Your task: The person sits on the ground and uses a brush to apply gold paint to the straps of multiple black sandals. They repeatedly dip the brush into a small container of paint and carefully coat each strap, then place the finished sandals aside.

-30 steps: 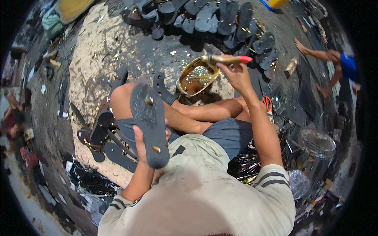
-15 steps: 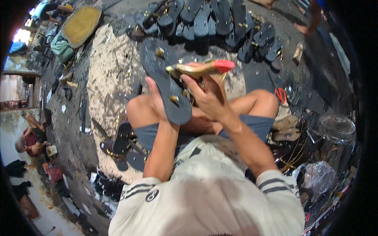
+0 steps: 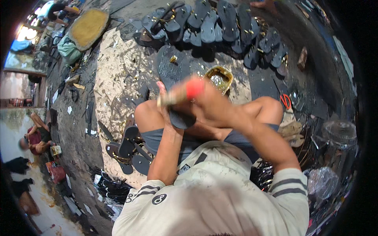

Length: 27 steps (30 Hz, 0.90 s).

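Note:
My left hand (image 3: 166, 114) grips a dark sandal sole (image 3: 168, 70) from below, its thumb along the left edge. A small gold-coloured piece stands near the sole's far end. Over the near half, my right hand (image 3: 210, 100) is smeared by motion. It holds a brush (image 3: 176, 95) with a pale wooden handle and a red end. The brush and my right forearm hide much of the sole. Just beyond my right hand stands a yellowish tub (image 3: 219, 75) with shiny wet stuff inside.
Rows of dark sandals (image 3: 208, 27) lie at the far side. More sandals (image 3: 128, 143) rest left of my knee on stained sheeting (image 3: 114, 74). Orange-handled scissors (image 3: 285, 101) and a fan (image 3: 338, 133) are at right. Another person (image 3: 37, 139) sits far left.
My right hand has swung the brush left and down across the sole. The sole has shifted slightly right in view, and the yellowish tub now shows.

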{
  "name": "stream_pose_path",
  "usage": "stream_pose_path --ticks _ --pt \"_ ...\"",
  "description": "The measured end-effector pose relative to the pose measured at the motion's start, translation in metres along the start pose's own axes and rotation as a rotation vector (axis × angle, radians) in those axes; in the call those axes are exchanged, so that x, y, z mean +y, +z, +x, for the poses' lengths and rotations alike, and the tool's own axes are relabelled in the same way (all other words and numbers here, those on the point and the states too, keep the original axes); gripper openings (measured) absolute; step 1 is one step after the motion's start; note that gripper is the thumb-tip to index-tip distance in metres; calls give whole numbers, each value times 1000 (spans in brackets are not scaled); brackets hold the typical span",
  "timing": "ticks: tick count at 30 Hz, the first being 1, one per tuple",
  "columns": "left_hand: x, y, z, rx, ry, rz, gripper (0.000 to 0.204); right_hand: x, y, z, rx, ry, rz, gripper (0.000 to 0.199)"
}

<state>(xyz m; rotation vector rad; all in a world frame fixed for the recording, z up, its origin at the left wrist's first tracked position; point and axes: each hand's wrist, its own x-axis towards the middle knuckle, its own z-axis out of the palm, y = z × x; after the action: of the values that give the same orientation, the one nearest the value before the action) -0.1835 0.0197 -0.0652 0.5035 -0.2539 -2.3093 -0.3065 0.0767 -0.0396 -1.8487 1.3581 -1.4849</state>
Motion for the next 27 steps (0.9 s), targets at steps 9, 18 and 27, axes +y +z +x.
stream_pose_path --ticks 9,18,27 --pt "-2 -12 -21 -102 -29 -76 60 6 -11 -4 76 -57 -61 26" --pt "-26 -44 98 -81 -184 238 61 -47 -40 -92 345 678 274 31" --pt "98 27 192 34 201 583 88 -45 -80 -80 748 452 50 36"
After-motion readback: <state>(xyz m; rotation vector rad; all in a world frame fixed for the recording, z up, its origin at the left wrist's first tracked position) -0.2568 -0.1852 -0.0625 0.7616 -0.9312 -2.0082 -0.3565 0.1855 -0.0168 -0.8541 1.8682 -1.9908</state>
